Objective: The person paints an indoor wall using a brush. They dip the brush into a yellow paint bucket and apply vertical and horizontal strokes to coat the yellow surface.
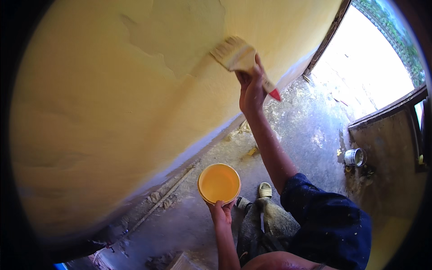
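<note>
My right hand (253,89) grips a wide flat paintbrush (236,54) by its pale handle, which ends in a red tip. The bristles are at the yellow-painted wall (111,101), slightly blurred; whether they press on it I cannot tell. A duller, uneven-edged patch (182,37) shows on the wall just left of the brush. Low in front of me, my left hand (221,212) holds a round tub of yellow-orange paint (219,184) by its near side, thumb at the rim. The tub stands open at the top.
A long thin pole (162,200) and crumpled scraps (160,199) lie along the wall's foot. On the right, a paint-smeared bucket (354,157) lies near the other wall. A bright doorway (364,64) opens at upper right. A box-like object (185,261) sits at the bottom edge.
</note>
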Available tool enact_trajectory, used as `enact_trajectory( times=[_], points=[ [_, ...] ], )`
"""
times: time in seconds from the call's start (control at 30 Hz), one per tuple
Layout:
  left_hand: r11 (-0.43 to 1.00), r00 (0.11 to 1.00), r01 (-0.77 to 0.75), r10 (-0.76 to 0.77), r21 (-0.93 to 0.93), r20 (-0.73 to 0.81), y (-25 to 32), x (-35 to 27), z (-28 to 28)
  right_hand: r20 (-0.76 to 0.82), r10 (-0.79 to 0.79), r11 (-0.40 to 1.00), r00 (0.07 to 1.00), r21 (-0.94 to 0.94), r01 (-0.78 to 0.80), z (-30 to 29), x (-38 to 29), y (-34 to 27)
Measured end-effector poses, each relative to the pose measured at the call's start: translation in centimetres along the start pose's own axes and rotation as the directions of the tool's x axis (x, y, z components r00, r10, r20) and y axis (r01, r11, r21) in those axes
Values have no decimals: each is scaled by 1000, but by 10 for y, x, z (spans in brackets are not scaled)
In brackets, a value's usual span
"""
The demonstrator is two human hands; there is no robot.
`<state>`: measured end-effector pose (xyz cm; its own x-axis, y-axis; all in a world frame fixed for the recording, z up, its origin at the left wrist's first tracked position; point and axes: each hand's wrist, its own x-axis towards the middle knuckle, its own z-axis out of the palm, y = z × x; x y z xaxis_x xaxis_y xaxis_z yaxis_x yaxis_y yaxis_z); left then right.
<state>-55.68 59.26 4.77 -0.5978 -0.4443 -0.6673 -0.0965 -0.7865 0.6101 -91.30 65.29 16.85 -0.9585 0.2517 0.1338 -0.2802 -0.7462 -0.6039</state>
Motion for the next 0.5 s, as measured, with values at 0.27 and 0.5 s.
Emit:
enact_trajectory(
  times=[0.27,0.5],
  points=[
    [996,996,4,-12,87,91,31,-5,-5,-93,242,948,966,-188,-256,-30,-26,39],
    [999,996,-21,18,36,83,36,-14,-10,28,0,998,1000,64,-2,28,-31,3]
  ],
)
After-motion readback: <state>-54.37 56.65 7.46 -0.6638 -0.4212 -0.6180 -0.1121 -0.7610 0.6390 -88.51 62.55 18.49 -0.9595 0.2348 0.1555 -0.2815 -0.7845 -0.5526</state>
